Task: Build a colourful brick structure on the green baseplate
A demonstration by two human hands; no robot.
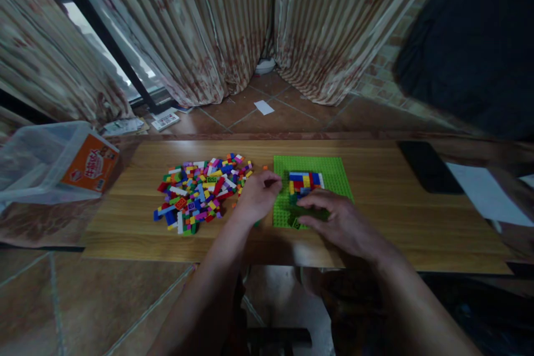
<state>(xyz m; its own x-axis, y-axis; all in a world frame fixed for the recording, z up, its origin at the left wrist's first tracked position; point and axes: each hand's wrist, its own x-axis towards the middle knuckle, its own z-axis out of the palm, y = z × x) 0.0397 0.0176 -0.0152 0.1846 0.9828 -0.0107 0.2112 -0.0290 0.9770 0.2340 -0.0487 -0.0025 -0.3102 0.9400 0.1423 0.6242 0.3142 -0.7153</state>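
1. Taking 12 o'clock as away from the person, the brick build (306, 180) sits about the middle of the green baseplate (337, 175) on the worktop (387, 222).
2. The right hand (337, 218) comes in from 4 o'clock, its grip apart, thumb beside a dark green brick (296, 223); I cannot tell whether they touch.
3. The left hand (258, 194) is at the baseplate's 9 o'clock edge, fingertips bunched; whether its grip is clamped on anything I cannot tell.
4. Likely trouble: the right fingers, partly covering the build, could knock its near bricks loose or seat one a stud off.
5. A sweep of the left forearm might drag the loose bricks (204, 189) at 9 o'clock over the near edge.
6. That edge runs close below the baseplate at 6 o'clock, leaving little margin.
7. The longest stretch for moving lies at 3 o'clock, as far as the black slab (429, 167).
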